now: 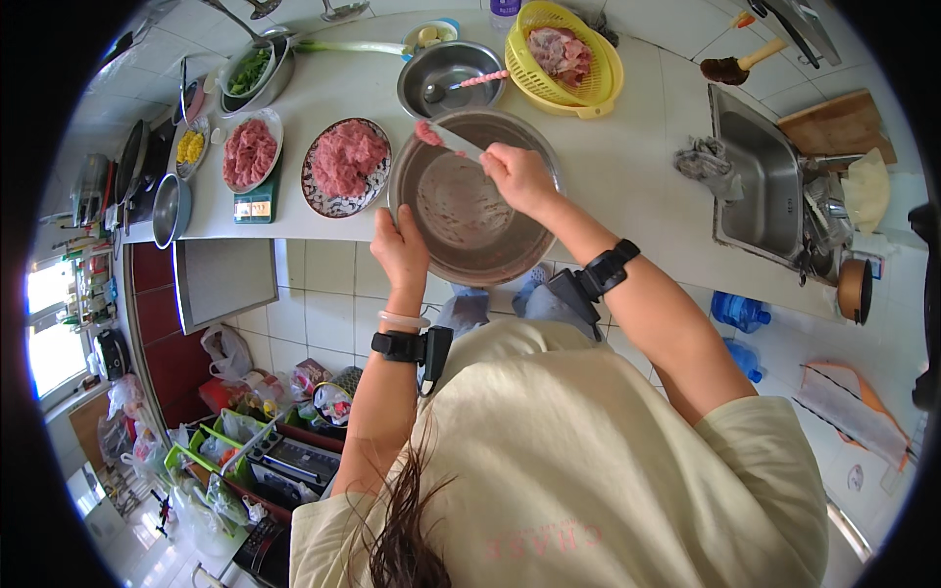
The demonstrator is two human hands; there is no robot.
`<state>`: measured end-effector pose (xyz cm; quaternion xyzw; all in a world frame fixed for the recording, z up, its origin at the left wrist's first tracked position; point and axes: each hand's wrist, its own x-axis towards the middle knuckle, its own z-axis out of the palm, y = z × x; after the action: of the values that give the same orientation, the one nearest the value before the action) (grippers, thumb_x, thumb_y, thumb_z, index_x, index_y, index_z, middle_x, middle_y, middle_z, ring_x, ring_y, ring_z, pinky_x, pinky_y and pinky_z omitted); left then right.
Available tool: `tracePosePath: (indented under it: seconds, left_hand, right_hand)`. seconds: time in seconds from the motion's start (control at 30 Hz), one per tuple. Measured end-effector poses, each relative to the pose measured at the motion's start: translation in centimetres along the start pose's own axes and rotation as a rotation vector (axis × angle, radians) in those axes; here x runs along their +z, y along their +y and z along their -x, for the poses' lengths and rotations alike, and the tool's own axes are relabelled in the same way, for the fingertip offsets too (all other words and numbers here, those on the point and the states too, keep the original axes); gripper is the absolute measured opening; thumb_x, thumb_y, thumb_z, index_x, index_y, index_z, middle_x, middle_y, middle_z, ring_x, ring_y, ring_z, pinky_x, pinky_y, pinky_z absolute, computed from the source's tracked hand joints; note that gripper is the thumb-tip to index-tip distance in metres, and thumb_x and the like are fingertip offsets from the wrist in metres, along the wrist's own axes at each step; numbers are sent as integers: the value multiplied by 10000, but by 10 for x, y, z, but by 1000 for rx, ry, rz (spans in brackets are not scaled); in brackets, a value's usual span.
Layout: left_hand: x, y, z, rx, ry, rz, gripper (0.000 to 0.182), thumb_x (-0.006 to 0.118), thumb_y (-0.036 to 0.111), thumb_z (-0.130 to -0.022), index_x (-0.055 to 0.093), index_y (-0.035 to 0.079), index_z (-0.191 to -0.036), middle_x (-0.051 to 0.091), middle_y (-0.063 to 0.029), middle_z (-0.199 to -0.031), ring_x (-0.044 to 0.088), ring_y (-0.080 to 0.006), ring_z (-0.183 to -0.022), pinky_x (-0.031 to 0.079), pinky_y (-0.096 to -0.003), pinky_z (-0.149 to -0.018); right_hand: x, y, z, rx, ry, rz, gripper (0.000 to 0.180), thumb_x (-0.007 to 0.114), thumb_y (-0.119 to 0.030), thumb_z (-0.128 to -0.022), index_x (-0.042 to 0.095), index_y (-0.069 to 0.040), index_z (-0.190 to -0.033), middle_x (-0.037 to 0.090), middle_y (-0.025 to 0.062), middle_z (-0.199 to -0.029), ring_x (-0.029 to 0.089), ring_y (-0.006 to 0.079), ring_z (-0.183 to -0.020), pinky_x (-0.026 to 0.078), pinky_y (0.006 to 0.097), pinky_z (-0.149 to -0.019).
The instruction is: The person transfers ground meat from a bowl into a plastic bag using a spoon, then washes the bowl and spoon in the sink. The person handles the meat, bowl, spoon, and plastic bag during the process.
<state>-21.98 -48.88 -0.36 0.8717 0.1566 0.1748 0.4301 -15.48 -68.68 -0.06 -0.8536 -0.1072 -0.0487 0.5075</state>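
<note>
My left hand (401, 246) grips the near left rim of a large metal basin (470, 202), whose inside shows smears of meat. My right hand (518, 176) holds a flat, pale blade-like utensil (459, 143) over the basin's far side, with raw minced meat (428, 134) on its tip. Left of the basin, a patterned plate (314, 192) carries a heap of minced meat (348, 157). Farther left, another plate of minced meat (250, 153) rests on a green kitchen scale (256, 206). A smaller metal bowl (412, 81) with a pink-handled spoon (481, 79) stands behind the basin.
A yellow colander (523, 70) with raw meat stands at the back. Bowls with green leaves (250, 71), a dish of yellow pieces (190, 147), an empty metal bowl (170, 211) and a spring onion (353, 47) lie left. A cloth (704, 158) lies beside the sink (757, 176) at right.
</note>
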Motion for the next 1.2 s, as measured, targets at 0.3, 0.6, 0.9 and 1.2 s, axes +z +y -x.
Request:
tracePosePath:
  seconds: [0.3, 0.6, 0.9, 1.2]
  left_hand:
    - [0, 0, -2, -1, -21, -8, 319, 572, 207, -910, 394, 9, -733, 450, -179, -545, 384, -334, -479, 378, -396, -483]
    - [-2, 10, -1, 28, -36, -34, 300, 570, 204, -911, 402, 11, -754, 468, -207, -576, 392, -414, -531, 393, -407, -495]
    - [-1, 8, -2, 57, -6, -25, 292, 566, 202, -913, 403, 16, -758, 482, -227, -596, 422, -444, -560, 403, -432, -509]
    - [2, 12, -2, 123, -7, -52, 285, 564, 200, -913, 412, 17, -755, 483, -221, -588, 445, -434, -538, 398, -433, -496]
  right_hand:
    - [-8, 23, 20, 471, -256, 502, 190, 483, -98, -861, 639, 0, -903, 657, 218, -940, 628, 407, -888, 498, 481, -783]
    - [26, 3, 18, 251, -439, 314, 215, 492, -184, -897, 627, -34, -971, 637, 247, -900, 605, 423, -884, 479, 490, -785]
    - [-9, 26, 24, 367, -221, 428, 199, 491, -174, -900, 622, -24, -889, 628, 255, -821, 593, 450, -832, 472, 517, -732]
    - [22, 13, 28, 293, -390, 281, 217, 505, -213, -899, 618, -29, -910, 627, 250, -871, 593, 436, -867, 463, 504, -769]
